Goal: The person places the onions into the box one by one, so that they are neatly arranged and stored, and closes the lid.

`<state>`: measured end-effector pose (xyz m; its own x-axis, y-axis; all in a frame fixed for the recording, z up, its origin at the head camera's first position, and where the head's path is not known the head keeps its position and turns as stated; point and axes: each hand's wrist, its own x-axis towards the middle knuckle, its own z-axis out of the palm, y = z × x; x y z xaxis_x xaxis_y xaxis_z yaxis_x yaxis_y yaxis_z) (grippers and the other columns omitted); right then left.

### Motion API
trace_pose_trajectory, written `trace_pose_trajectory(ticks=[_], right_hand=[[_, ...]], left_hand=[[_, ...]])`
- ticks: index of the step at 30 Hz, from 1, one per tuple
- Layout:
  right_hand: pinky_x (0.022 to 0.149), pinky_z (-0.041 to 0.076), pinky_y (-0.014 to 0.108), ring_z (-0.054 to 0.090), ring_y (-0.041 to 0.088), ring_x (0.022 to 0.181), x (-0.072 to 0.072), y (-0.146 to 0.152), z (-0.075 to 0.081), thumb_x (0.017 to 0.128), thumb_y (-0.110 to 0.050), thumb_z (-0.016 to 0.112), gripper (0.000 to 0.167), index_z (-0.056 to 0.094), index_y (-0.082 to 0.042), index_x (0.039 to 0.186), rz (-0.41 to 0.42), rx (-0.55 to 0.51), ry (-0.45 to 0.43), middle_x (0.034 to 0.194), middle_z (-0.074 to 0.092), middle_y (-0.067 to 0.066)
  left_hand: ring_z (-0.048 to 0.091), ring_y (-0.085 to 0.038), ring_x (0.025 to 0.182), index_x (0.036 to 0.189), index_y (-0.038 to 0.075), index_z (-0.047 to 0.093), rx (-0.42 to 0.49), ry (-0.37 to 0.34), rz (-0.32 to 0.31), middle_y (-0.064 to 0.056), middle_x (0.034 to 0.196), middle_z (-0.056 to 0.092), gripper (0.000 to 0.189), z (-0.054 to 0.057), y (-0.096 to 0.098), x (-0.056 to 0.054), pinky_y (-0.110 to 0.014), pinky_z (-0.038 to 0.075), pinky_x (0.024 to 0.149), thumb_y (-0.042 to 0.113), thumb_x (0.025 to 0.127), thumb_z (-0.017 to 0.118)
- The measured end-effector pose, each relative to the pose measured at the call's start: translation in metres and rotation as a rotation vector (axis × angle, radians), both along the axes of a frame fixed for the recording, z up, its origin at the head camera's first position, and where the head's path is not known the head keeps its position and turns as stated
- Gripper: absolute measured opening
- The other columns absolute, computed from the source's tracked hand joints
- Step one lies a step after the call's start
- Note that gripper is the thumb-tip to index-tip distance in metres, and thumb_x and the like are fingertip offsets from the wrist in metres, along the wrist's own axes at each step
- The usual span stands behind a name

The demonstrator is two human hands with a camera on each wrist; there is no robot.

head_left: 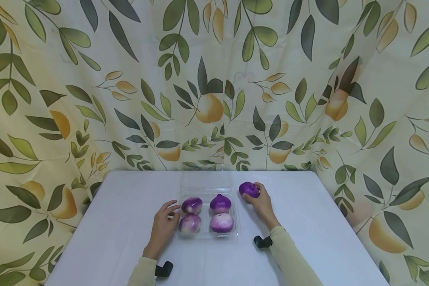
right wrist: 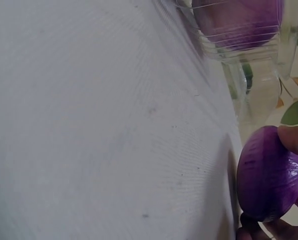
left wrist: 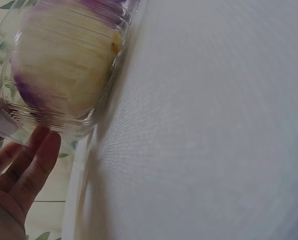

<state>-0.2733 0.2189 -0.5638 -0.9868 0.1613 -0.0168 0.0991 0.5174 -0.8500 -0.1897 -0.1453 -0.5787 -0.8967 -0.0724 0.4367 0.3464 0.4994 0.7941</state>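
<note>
The left hand, fingers loose, touches a clear plastic box on the white counter. Four purple onions sit inside, two on each side. Farther right, apart, the right hand grips another purple onion outside the box. Behind are the open lid and a leafy curtain.

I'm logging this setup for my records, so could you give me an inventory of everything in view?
Curtain: number of pieces unclear, cream with leaves and orange fruit, background
Table: one, white, in front of the curtain
Plastic box: one, clear, on the table
Lid: one, clear, open at the box's far side
Boxed onions: four, purple, some with whitish patches, two by two
Held onion: one, deep purple, right of the box
Gadgets: two, black, one at each wrist
Sleeves: two, pale yellow-green, on the forearms
Left hand: one, bare, at the box's left side
Right hand: one, bare, gripping the held onion
</note>
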Motion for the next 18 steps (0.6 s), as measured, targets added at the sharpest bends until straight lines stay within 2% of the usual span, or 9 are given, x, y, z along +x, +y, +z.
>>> trace_pose_trajectory(ticks=[7,18], right_hand=[[0.113,0.036,0.059,0.042,0.045,0.135,0.008,-0.001,0.007,0.083,-0.027,0.076,0.076,0.036,-0.007,0.145,-0.003,-0.009,0.014,0.147,0.042,0.027],[0.108,0.041,0.056,0.048,0.042,0.129,0.018,-0.005,0.020,0.081,-0.019,0.078,0.073,0.041,-0.006,0.142,-0.017,-0.016,0.111,0.144,0.047,0.024]], left_hand=[[0.070,-0.016,0.078,0.104,0.001,0.074,0.002,-0.006,0.000,-0.010,0.126,0.066,0.022,0.000,0.001,0.001,-0.019,0.058,0.063,-0.003,0.084,0.069],[0.071,-0.019,0.079,0.106,0.000,0.074,0.001,-0.012,-0.012,-0.015,0.127,0.065,0.023,0.003,0.000,0.001,-0.019,0.058,0.064,-0.004,0.084,0.068]])
